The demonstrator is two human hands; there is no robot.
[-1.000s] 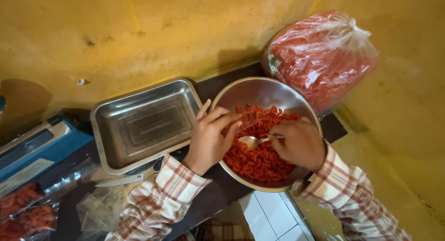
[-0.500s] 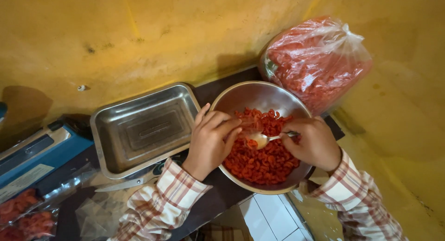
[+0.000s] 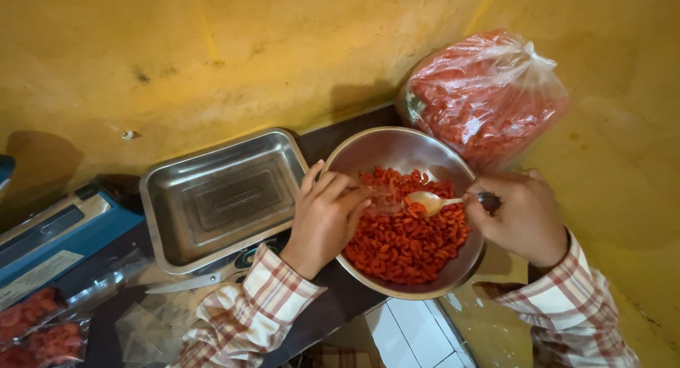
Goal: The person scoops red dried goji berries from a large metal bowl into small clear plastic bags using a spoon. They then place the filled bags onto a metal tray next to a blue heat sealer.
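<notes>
A round steel bowl (image 3: 397,152) sits on the dark counter (image 3: 333,308), overhanging its near edge, and is about half full of small red-orange curled snacks (image 3: 404,244). The right hand (image 3: 520,216) is closed around the handle of a spoon (image 3: 432,201), whose pale bowl hangs over the snacks with a few pieces on it. The left hand (image 3: 326,216) rests on the bowl's left rim, its fingers pinched on a small clear plastic pouch (image 3: 386,198) held open just beside the spoon tip; the pouch is hard to make out against the metal. Both wrists wear plaid sleeves in red and cream.

Against the yellow wall at the counter's far right end stands a large clear plastic bag (image 3: 489,99), knotted at the top and packed with the same red snacks; it touches the bowl's far rim. Left of the bowl, just beside it, lies a rectangular steel tray (image 3: 219,198). At the tray's near edge a pair of scissors (image 3: 205,276) lies flat, the blades pointing left. Further left, a blue heat sealer (image 3: 60,233) runs to the picture's edge. At the near left corner are small sealed packets of red snacks (image 3: 35,329) and a loose heap of clear pouches (image 3: 152,325).
</notes>
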